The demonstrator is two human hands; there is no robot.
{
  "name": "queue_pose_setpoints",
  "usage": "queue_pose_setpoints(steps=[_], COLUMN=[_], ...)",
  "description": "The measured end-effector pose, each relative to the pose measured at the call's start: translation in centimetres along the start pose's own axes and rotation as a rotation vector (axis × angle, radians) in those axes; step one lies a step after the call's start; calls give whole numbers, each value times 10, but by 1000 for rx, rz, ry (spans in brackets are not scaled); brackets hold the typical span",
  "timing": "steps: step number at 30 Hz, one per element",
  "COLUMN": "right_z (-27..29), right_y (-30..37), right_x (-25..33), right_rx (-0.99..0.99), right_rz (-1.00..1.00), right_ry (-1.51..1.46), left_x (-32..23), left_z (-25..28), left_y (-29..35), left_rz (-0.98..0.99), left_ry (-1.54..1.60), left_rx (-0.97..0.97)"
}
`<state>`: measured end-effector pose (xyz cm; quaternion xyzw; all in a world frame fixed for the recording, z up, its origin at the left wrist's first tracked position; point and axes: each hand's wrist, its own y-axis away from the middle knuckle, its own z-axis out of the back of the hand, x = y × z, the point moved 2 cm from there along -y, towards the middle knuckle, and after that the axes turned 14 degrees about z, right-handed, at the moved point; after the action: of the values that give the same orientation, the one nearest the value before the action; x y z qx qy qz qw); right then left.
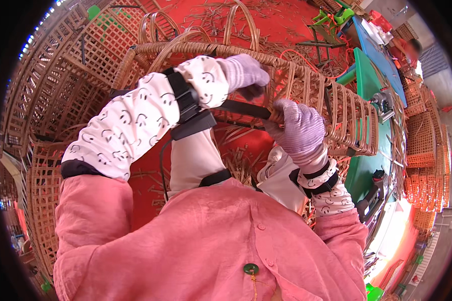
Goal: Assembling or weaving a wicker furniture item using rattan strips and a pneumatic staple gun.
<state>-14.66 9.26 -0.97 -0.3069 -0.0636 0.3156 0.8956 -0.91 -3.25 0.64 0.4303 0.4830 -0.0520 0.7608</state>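
A long brown woven cane basket [306, 83] with looped handles lies across in front of me, above my knees. My left hand [245, 74], in a lilac knitted glove, reaches over its near side with the fingers bent down and together. Whatever those fingertips hold is hidden. Below it runs a dark flat bar [243, 108] along the basket's near side. My right hand [302, 128], in a matching glove, is closed around the bar's right end, beside brown cane strands. Whether the bar is fixed to the basket, I cannot tell.
Stacked lattice cane baskets [50, 85] rise at the left, with more baskets [421, 145] at the far right. Cane scraps litter the red floor [281, 22]. A green table [364, 80] bearing a metal clamp [383, 104] stands at right. Another person [407, 49] is beyond it.
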Motion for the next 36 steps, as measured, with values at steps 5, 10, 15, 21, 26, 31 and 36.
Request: queue_pose_setpoints(steps=[5, 10, 15, 21, 26, 31, 36], right_z=[2, 7, 19, 4, 6, 6, 7], right_y=[-4, -10, -19, -25, -17, -20, -17], right_x=[-5, -6, -12, -4, -2, 6, 7], right_rx=[-7, 136, 184, 450, 365, 306, 203], right_rz=[-78, -93, -68, -65, -29, -105, -117], right_ry=[-59, -79, -370, -64, -58, -78, -31], left_x=[7, 37, 83, 120, 53, 20, 17], left_z=[-12, -44, -59, -66, -21, 13, 8], left_y=[35, 77, 64, 46, 95, 52, 32], left_rz=[-544, -944, -1289, -1148, -1142, -603, -613], left_ry=[-13, -463, -671, -695, -546, -958, -929], left_rx=[-85, -297, -696, -545, -520, -515, -150])
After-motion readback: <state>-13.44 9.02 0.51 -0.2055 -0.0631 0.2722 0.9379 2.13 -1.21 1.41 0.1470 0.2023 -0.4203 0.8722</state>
